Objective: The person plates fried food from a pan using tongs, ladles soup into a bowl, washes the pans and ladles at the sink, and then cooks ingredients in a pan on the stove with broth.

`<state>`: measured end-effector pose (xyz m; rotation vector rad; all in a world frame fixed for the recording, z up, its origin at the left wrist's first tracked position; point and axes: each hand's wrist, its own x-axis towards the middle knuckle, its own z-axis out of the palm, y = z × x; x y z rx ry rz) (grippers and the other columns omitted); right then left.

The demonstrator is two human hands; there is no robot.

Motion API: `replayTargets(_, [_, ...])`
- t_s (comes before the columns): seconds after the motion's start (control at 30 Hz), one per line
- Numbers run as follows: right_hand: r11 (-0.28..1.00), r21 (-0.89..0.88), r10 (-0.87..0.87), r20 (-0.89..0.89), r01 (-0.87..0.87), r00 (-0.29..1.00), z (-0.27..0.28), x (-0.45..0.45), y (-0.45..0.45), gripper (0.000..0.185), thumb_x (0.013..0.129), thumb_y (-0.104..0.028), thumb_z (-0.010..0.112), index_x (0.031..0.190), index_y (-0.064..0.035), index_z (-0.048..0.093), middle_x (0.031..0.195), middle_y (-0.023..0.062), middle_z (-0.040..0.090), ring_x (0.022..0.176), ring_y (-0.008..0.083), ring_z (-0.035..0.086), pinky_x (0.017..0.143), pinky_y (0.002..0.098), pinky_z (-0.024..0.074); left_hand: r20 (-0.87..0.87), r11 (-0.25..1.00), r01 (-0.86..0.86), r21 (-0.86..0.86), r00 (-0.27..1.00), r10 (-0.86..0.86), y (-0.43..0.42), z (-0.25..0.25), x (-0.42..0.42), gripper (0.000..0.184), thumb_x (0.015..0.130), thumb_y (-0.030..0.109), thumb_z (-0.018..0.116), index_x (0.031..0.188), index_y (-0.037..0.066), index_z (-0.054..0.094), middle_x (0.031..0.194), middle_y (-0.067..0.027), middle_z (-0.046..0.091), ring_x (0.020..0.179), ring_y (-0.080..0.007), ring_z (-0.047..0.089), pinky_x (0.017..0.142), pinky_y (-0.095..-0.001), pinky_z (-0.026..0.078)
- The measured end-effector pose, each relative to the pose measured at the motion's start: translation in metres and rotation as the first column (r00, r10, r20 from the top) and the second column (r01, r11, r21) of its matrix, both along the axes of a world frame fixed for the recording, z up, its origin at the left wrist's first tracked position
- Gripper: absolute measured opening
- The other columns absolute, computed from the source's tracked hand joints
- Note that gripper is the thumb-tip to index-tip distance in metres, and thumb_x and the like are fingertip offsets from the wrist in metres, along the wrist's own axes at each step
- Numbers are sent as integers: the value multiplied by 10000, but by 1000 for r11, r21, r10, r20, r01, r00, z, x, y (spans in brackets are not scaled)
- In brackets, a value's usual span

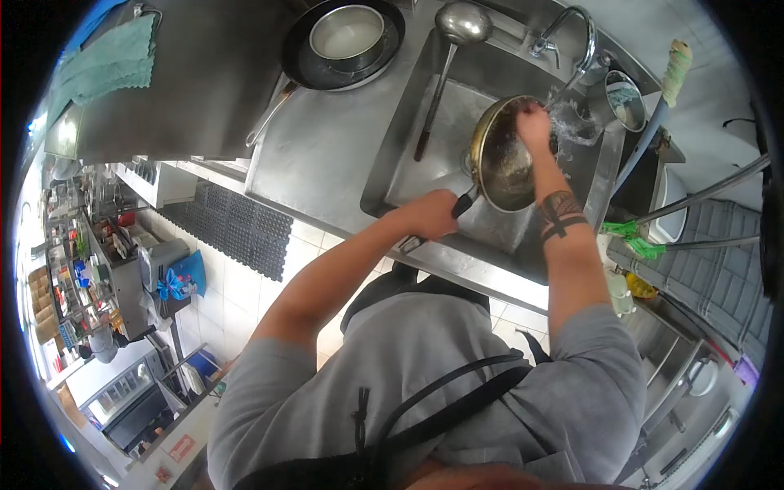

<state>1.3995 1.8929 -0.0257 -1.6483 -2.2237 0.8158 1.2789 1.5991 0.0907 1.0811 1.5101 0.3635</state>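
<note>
My left hand (439,214) is wrapped around the black handle (465,201) of a frying pan (500,167). The pan is tilted on its side over the steel sink (392,175), its inside facing right. Inside it, my right hand (534,126) is closed against the upper part of the wet surface; whatever its fingers hold is hidden. Water (576,126) splashes just right of that hand, below the curved faucet (590,37). A large ladle (464,23) rests with its bowl on the sink's back rim and its handle reaching down into the basin.
On the steel counter (314,147) to the left, a small pot (347,33) sits in a dark pan (298,61). A metal container (625,102) stands at the sink's right corner, beside a pole with a wrapped end (676,73). A green cloth (114,69) hangs at upper left.
</note>
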Motion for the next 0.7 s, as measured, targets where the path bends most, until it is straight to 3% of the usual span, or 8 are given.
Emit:
replayTargets(0.07, [980,-157,-20,-695,-124,719,-5,-26,-38,291,819,29,533,1049,-13,707,920,79,731,871,230,684,802,332,529,-136,996,61,70,989,-51,2,1,1,175,795,106,651,872,-50,632,692,-190,680,633,-280,712,594,-414,542])
replayTargets(0.13, [830,-464,-247,-805,-311,540,30,-16,-77,207,890,2,588,1059,-22,705,954,55,720,882,217,678,824,343,531,-497,979,130,156,867,-36,5,24,-4,201,807,80,615,955,-46,666,864,-224,724,830,-345,745,728,-451,578])
replayTargets(0.17, [734,-529,-321,-823,-427,469,48,1,-98,182,910,-24,611,1067,-32,704,968,53,721,881,208,678,826,349,535,-490,977,138,160,871,-43,4,26,-10,201,807,80,615,955,-46,666,864,-224,724,830,-345,745,728,-451,578])
replayTargets(0.23, [612,-624,-228,-728,-486,647,45,52,-118,190,915,-85,641,1091,-50,705,1000,55,732,910,194,683,850,348,538,-670,976,201,80,736,-97,2,31,-31,237,836,100,598,1022,-21,681,982,-216,730,993,-374,717,810,-466,579])
replayTargets(0.37, [622,-753,48,-237,-215,970,7,139,-155,203,888,-165,683,1053,-55,724,1003,77,736,943,209,688,847,345,536,-726,965,250,84,678,-112,-24,47,-63,249,860,111,576,1070,18,672,988,-204,729,1002,-383,706,816,-484,571])
replayTargets(0.43, [780,-522,383,-39,-346,923,12,169,-182,209,866,-146,675,1047,-62,739,942,63,733,899,167,679,804,320,536,-733,975,195,108,678,-55,-49,44,-76,272,866,129,572,1118,64,648,960,-186,730,990,-384,696,810,-508,562])
replayTargets(0.57, [658,-680,399,-49,-323,916,13,198,-196,224,852,-132,650,1044,-66,744,900,54,723,842,133,668,736,295,531,-657,990,61,125,753,36,-122,51,-70,246,847,125,582,1084,75,629,933,-209,708,945,-413,676,788,-522,536])
replayTargets(0.7, [664,-718,241,-57,-208,969,-9,189,-186,205,854,-136,627,1006,-54,738,870,40,709,760,128,650,647,289,522,-405,922,-254,292,841,360,-198,68,-60,195,842,162,670,985,34,642,815,-237,677,809,-442,661,725,-473,543])
